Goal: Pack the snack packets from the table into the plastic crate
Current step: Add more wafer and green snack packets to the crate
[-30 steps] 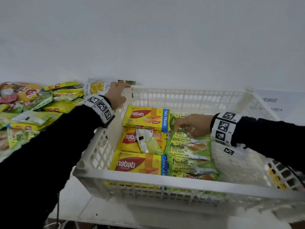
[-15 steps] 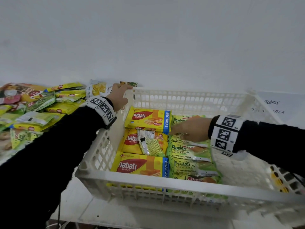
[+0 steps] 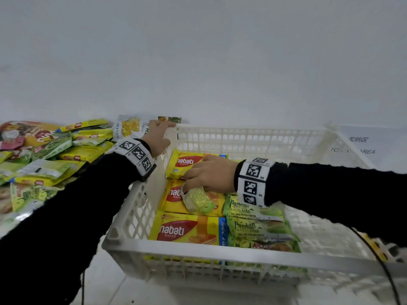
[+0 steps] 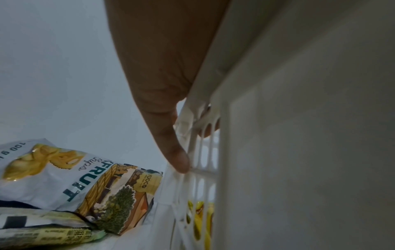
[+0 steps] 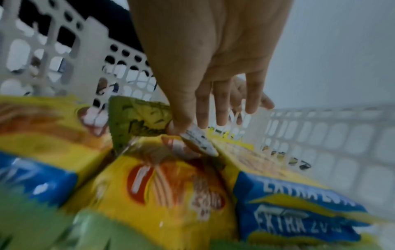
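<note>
a white plastic crate (image 3: pixel 220 255) sits on a white surface (image 3: pixel 101 280), partly packed: three yellow nabati wafer packs (image 3: pixel 189 230), one marked "extra 20%", beside green pandan layer cake packs (image 3: pixel 255 225) reading "kek lapis perisa pandan". the right hand (image 3: pixel 211 172) pinches the end of a small green packet (image 3: pixel 199 201) lying on the middle nabati pack. the left hand (image 3: pixel 157 137) curls its grip over the crate's far left corner. many packets (image 3: pixel 48 155) remain heaped to the left, including jackfruit chips (image 4: pixel 70 179) marked "100 g". a sign at right reads "area".
</note>
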